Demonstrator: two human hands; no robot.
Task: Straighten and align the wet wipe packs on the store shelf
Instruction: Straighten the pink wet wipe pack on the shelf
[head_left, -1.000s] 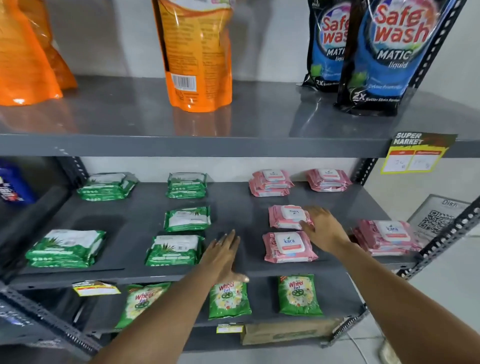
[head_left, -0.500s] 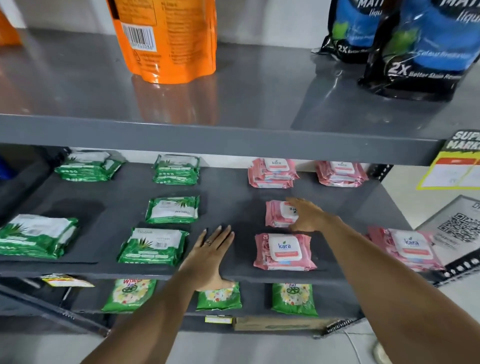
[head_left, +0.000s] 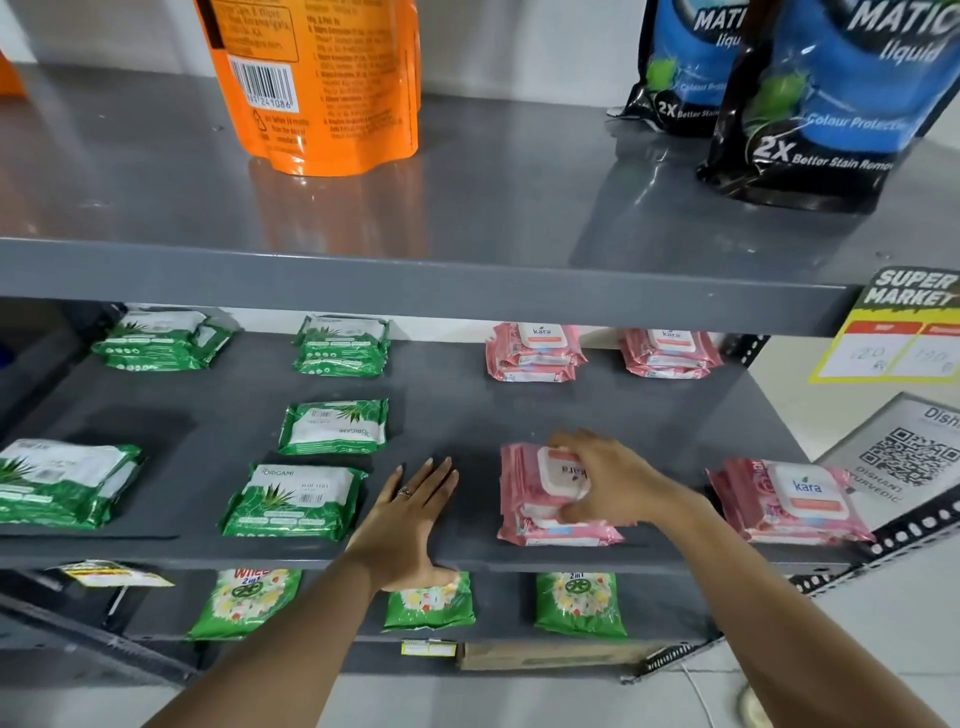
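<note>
Green and pink wet wipe packs lie on the grey middle shelf (head_left: 467, 405). My right hand (head_left: 605, 480) grips a pink pack (head_left: 524, 478), turned sideways, on top of another pink pack (head_left: 558, 532) near the front edge. My left hand (head_left: 410, 519) rests flat and open on the bare shelf front, between that stack and a green pack (head_left: 293, 501). More green packs lie at the middle (head_left: 335, 426), the back (head_left: 340, 345) (head_left: 161, 340) and the far left (head_left: 62, 483). Pink stacks sit at the back (head_left: 532, 351) (head_left: 667, 351) and at the front right (head_left: 789, 501).
The upper shelf (head_left: 415, 270) overhangs close above, carrying an orange pouch (head_left: 317, 78) and blue detergent pouches (head_left: 831, 104). Green detergent sachets (head_left: 579, 603) stand on the shelf below. A price tag (head_left: 904, 327) and a QR sign (head_left: 904, 457) are at the right.
My right hand took the middle pink pack and brought it forward onto the front pink pack, turning it sideways. My left hand stayed flat on the shelf. The view moved closer and lower.
</note>
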